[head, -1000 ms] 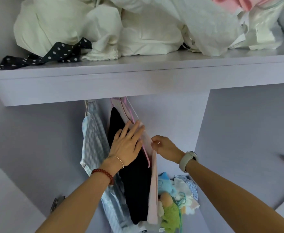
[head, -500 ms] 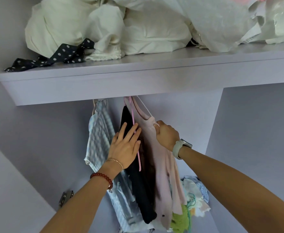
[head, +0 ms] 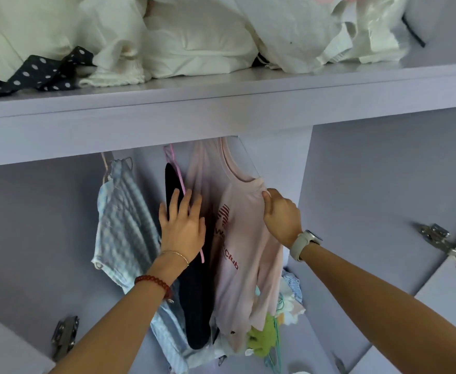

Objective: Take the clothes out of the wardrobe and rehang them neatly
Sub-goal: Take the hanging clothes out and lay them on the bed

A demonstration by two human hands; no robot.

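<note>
Three garments hang under the wardrobe shelf (head: 221, 117): a pale blue checked garment (head: 124, 225) on the left, a black garment (head: 197, 292) on a pink hanger (head: 176, 174) in the middle, and a pale pink T-shirt (head: 243, 252) with red print on the right. My left hand (head: 182, 228) lies flat with straight fingers against the black garment and its hanger. My right hand (head: 282, 214) pinches the pink T-shirt at its right shoulder, near the collar. The rail and the hanger hooks are hidden behind the shelf front.
White bedding and clothes (head: 181, 36) and a black polka-dot strap (head: 37, 74) are piled on the upper shelf. A heap of small clothes and a green plush toy (head: 264, 338) lies on the wardrobe floor. Door hinges (head: 448, 247) stick out at right and lower left (head: 64, 336).
My right hand has risen and moved right, pulling the pink T-shirt open so its printed front shows. My left hand has stayed pressed on the black garment.
</note>
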